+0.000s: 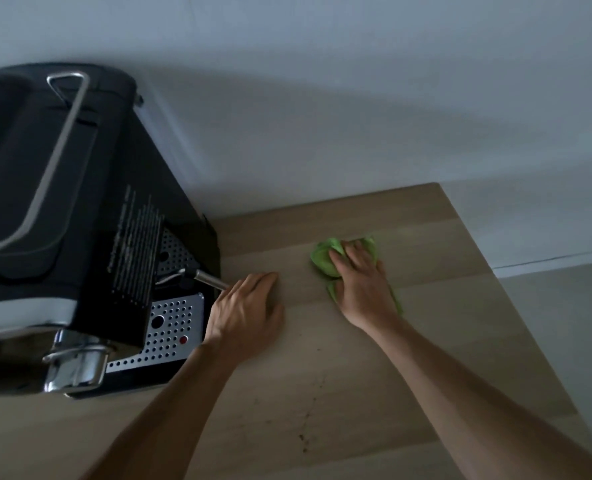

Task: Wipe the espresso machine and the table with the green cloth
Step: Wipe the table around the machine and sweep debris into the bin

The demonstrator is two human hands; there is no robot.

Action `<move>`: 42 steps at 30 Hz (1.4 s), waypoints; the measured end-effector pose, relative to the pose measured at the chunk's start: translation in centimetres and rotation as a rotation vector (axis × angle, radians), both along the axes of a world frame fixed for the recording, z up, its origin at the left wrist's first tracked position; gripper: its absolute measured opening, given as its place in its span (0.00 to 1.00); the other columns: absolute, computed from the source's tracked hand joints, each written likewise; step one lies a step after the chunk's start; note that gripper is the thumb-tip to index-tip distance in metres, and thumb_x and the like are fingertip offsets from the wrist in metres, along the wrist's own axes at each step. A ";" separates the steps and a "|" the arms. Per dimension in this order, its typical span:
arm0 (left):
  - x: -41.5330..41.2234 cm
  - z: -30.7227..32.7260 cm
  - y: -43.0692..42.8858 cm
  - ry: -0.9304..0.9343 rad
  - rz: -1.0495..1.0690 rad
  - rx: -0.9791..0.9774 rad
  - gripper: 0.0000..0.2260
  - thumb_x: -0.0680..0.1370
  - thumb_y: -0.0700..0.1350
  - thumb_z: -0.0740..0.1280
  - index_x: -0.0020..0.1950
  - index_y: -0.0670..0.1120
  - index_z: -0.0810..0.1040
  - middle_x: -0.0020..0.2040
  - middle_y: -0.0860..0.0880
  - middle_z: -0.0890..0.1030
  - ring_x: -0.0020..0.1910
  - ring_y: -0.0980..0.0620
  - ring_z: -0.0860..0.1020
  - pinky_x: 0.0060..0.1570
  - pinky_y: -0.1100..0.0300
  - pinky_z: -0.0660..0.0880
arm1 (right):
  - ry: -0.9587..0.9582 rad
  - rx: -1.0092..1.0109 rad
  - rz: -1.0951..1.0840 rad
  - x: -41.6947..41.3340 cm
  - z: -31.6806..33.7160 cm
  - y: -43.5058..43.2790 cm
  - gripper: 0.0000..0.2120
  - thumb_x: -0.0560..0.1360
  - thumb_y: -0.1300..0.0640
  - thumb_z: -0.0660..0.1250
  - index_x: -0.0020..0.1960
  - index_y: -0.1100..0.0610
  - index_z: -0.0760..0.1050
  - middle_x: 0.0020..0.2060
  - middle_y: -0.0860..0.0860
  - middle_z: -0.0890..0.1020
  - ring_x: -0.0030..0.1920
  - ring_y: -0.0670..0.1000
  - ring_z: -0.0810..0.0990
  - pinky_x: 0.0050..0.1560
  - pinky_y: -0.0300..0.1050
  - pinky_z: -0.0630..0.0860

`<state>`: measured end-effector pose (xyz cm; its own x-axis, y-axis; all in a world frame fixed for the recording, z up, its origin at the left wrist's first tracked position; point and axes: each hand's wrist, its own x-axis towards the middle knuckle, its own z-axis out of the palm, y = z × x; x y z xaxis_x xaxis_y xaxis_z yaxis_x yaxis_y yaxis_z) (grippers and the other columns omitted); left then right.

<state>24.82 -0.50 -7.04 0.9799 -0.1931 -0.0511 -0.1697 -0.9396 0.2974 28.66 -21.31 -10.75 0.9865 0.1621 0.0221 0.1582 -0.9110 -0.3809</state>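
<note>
A black espresso machine (pixel 65 216) with a perforated steel drip tray and a steam wand stands at the left of the light wooden table (pixel 408 358). The bunched green cloth (pixel 324 259) lies on the table to the right of the machine. My right hand (pixel 360 285) presses down on the cloth, fingers curled over it, covering most of it. My left hand (pixel 246 313) rests palm down on the table beside the machine's drip tray, holding nothing, just next to the steam wand tip.
A pale wall runs behind the table. The table's right edge (pixel 516 306) slants down to the lower right, with light floor beyond it. Small dark specks and a faint stain (pixel 306 431) mark the wood near the front between my forearms.
</note>
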 end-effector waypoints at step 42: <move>-3.4 1.1 8.5 -0.109 0.020 -0.165 0.26 0.70 0.48 0.61 0.66 0.38 0.75 0.66 0.42 0.73 0.66 0.49 0.68 0.60 0.61 0.64 | -0.042 0.050 0.306 10.5 0.2 9.1 0.25 0.71 0.62 0.68 0.68 0.61 0.69 0.67 0.64 0.68 0.66 0.68 0.66 0.67 0.57 0.62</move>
<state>21.41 8.04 -5.97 0.9816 -0.1706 0.0864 -0.1912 -0.8832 0.4283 39.15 -12.22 -10.55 0.8900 0.4494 0.0768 0.4389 -0.7987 -0.4116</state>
